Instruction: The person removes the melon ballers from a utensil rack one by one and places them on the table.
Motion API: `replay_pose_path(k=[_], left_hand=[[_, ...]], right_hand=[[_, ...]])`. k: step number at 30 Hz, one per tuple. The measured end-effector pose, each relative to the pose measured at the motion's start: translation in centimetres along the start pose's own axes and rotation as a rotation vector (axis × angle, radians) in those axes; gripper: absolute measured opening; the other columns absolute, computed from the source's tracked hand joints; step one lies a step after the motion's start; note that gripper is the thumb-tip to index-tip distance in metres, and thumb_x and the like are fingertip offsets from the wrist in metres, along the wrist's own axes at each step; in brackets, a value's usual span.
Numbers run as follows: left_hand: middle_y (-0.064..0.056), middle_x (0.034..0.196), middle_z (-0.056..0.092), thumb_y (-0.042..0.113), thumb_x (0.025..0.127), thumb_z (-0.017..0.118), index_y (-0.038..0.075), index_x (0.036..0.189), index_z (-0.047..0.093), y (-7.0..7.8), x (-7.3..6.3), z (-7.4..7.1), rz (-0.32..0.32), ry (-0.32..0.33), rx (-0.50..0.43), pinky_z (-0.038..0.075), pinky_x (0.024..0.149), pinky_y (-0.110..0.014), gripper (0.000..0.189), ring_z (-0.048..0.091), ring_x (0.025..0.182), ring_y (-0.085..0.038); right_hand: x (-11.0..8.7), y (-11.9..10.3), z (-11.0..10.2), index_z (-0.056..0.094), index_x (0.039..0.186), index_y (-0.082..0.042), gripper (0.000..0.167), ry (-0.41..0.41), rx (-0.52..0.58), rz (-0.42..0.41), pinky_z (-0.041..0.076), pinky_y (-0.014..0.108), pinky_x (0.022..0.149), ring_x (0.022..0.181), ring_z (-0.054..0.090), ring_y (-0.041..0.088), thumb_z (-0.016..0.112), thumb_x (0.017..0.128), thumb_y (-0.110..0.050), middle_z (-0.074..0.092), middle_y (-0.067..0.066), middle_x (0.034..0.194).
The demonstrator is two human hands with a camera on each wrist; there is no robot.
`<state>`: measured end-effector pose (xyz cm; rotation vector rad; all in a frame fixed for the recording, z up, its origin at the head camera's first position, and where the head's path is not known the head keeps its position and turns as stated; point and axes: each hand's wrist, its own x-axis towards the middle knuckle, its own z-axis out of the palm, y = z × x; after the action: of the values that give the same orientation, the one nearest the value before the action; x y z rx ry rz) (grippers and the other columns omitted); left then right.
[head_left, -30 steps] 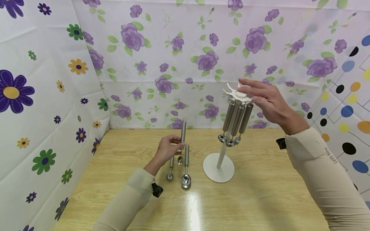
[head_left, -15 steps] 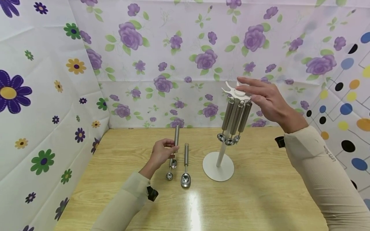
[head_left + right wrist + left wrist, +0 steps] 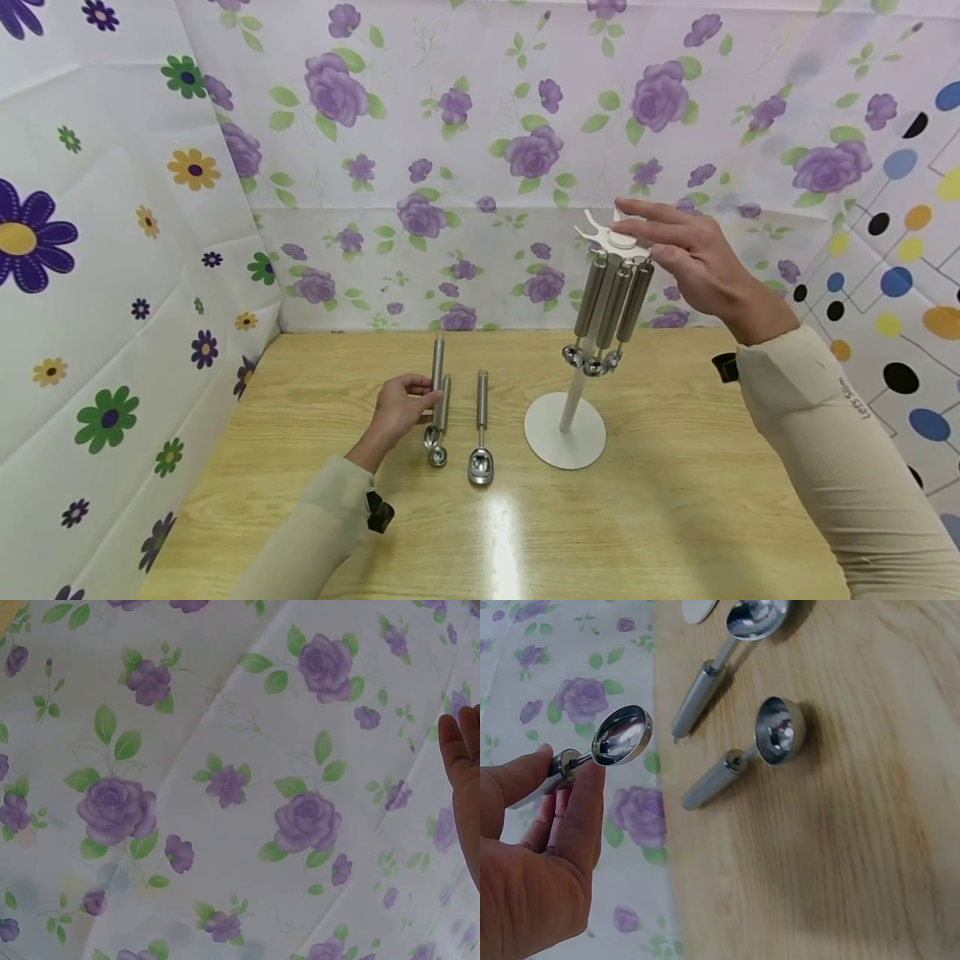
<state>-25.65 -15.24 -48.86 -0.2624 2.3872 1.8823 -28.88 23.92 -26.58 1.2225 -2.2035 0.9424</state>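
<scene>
My left hand [image 3: 400,408] pinches a round-bowled metal scoop [image 3: 437,360] by its handle, thumb against fingers. In the left wrist view the bowl of this scoop [image 3: 622,736] points away from the hand. On the table, close behind it, lies a second small scoop [image 3: 438,454]. A larger scoop [image 3: 481,465] lies to its right. My right hand [image 3: 693,258] rests straight fingers on the hooked top of a white stand [image 3: 545,442]. Several steel-handled utensils [image 3: 613,308] with small round bowls hang from that top. In the right wrist view only part of the right hand [image 3: 466,772] shows.
The wooden table [image 3: 315,500] runs back to a flowered cloth wall [image 3: 345,233]. Another patterned cloth [image 3: 90,333] closes off the left side, and a dotted one [image 3: 892,317] the right. The stand rises between my two hands.
My left hand has moved left and a little down with the scoop, from above the larger scoop's handle to beside the smaller one. My right hand has stayed on the stand's top.
</scene>
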Motion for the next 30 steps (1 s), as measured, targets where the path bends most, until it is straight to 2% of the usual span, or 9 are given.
replay_pose_path(k=[3,8,16,24,26,30], left_hand=[[-0.015,0.102,0.061,0.004,0.089,0.076,-0.006,0.114,0.065,-0.4,0.0,-0.3,-0.013,0.005,0.016,0.062,0.069,-0.032,0.029,0.067,0.082,-0.021],[-0.014,0.1,0.062,0.006,0.089,0.076,-0.006,0.116,0.065,-1.2,0.1,-0.6,-0.038,0.004,0.035,0.062,0.071,-0.036,0.031,0.068,0.083,-0.024],[-0.013,0.098,0.064,0.005,0.089,0.076,-0.005,0.112,0.065,-2.4,0.3,-0.8,-0.062,0.022,0.068,0.062,0.068,-0.032,0.027,0.069,0.084,-0.024],[-0.013,0.097,0.064,0.004,0.089,0.076,-0.007,0.111,0.065,-3.5,0.5,-1.1,-0.096,0.023,0.081,0.062,0.067,-0.031,0.027,0.069,0.082,-0.024],[-0.013,0.096,0.065,0.004,0.089,0.075,-0.007,0.11,0.065,-3.8,0.6,-1.2,-0.112,0.023,0.082,0.061,0.066,-0.03,0.026,0.069,0.082,-0.023],[-0.013,0.095,0.066,0.005,0.09,0.075,-0.006,0.11,0.066,-4.1,0.9,-1.2,-0.139,0.03,0.096,0.061,0.064,-0.028,0.024,0.068,0.079,-0.02]], right_hand=[[0.0,-0.1,-0.1,0.062,0.133,0.002,0.046,0.0,-0.002,0.004,0.036,0.042,0.112,0.141,0.04,0.032,0.039,0.107,-0.028,0.048,0.01,0.15],[0.1,-0.1,-0.1,0.062,0.133,0.002,0.043,0.001,-0.001,0.002,0.035,0.033,0.112,0.141,0.04,0.032,0.039,0.106,-0.023,0.048,0.01,0.15],[0.1,0.0,-0.2,0.062,0.133,0.003,0.046,-0.002,-0.014,-0.011,0.036,0.035,0.111,0.14,0.041,0.031,0.039,0.107,-0.028,0.048,0.012,0.15],[-0.1,-0.1,-0.1,0.062,0.133,0.001,0.051,0.002,0.01,0.009,0.035,0.055,0.11,0.14,0.039,0.034,0.039,0.107,-0.037,0.048,0.01,0.15],[-0.1,-0.1,0.0,0.062,0.133,0.002,0.051,0.002,0.013,0.009,0.035,0.053,0.111,0.14,0.039,0.034,0.039,0.107,-0.037,0.048,0.01,0.15],[-0.1,0.0,0.0,0.063,0.132,0.002,0.05,0.005,0.012,0.002,0.035,0.04,0.112,0.14,0.04,0.032,0.04,0.107,-0.034,0.048,0.011,0.15]])
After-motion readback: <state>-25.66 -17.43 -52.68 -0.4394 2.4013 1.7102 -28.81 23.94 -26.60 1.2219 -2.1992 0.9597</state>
